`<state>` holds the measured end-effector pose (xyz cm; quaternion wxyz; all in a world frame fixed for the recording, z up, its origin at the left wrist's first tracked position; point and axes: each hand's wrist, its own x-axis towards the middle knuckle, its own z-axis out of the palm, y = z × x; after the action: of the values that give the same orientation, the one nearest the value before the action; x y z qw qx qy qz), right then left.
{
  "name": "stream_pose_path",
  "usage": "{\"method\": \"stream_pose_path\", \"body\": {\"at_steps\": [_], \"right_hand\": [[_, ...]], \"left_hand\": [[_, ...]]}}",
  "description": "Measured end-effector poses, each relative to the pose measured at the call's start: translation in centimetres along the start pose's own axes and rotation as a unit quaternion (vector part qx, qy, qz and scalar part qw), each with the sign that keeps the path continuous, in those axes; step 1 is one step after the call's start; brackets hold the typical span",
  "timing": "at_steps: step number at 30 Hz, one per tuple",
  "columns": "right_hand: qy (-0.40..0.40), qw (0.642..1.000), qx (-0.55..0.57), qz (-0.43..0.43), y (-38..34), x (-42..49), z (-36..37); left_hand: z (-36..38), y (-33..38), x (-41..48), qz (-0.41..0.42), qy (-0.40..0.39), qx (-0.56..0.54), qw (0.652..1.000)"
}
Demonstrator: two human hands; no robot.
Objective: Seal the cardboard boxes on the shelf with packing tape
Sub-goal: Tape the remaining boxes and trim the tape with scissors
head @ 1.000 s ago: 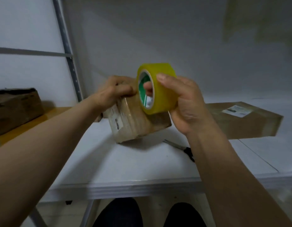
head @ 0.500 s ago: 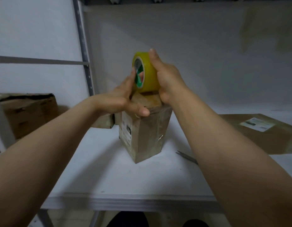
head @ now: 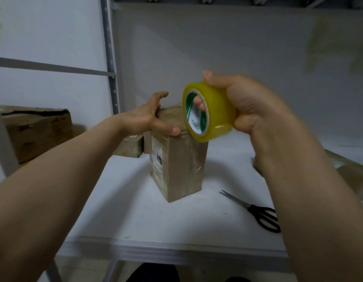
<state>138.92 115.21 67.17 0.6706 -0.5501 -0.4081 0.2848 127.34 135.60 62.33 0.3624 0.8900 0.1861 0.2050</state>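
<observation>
Centre: cardboard box (head: 176,163) steadied by left hand (head: 145,119), fingers (head: 159,97) spread, thumb on top edge. Tape roll (head: 215,112) gripped in right hand (head: 249,106), fingers curled through core, poised for sealing.

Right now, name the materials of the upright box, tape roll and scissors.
upright box: brown cardboard, matte, with glossy clear tape strips.
tape roll: translucent yellowish film, shiny, probably plastic, on a printed core.
scissors: bright metal blades, black handles, likely plastic.
</observation>
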Motion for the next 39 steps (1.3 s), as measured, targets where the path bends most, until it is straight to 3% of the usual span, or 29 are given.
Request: {"method": "stream_pose_path", "body": {"at_steps": [10, 14, 19, 24, 27, 28, 30, 31, 33, 36, 39], "right_hand": [[0.048, 0.997, 0.001, 0.055, 10.5, -3.6, -2.4], [0.038, 0.998, 0.020, 0.045, 11.9, -3.5, -2.6], [0.022, 0.998, 0.025, 0.051, 13.2, -2.7, -1.2], [0.015, 0.997, 0.017, 0.069, 13.8, -1.2, 0.7], [0.013, 0.992, -0.100, 0.070, 13.7, -0.8, 1.3], [0.051, 0.979, -0.192, 0.043, 13.2, -0.7, 1.0], [0.183, 0.911, -0.363, -0.073, 11.7, 0.1, 0.1], [0.212, 0.879, -0.404, -0.140, 10.6, 0.8, -0.2], [0.173, 0.854, -0.452, -0.190, 9.4, 3.0, -0.1], [0.097, 0.807, -0.558, -0.167, 10.0, 6.1, 0.9], [0.095, 0.808, -0.560, -0.154, 10.7, 7.0, 1.0]], "left_hand": [[0.2, -0.5, 0.6, 0.000, -0.001, 0.005, 1.000], [0.1, -0.5, 0.7, 0.017, -0.026, 0.018, 0.999], [1.0, -1.3, 1.0, 0.037, 0.003, -0.005, 0.999], [1.5, 0.5, 1.5, 0.094, 0.026, 0.096, 0.991], [2.6, -0.2, 1.3, 0.115, 0.046, 0.112, 0.986], [2.7, -0.6, 1.3, 0.111, 0.059, 0.111, 0.986], [2.8, -1.3, 1.1, 0.107, 0.075, 0.094, 0.987], [2.9, -1.1, 1.0, 0.106, 0.062, 0.074, 0.990], [2.9, -0.9, 1.0, 0.095, 0.022, -0.010, 0.995], [3.7, -1.0, 1.3, 0.054, 0.041, -0.127, 0.990], [6.4, -1.2, 0.6, -0.001, 0.158, -0.036, 0.987]]}}
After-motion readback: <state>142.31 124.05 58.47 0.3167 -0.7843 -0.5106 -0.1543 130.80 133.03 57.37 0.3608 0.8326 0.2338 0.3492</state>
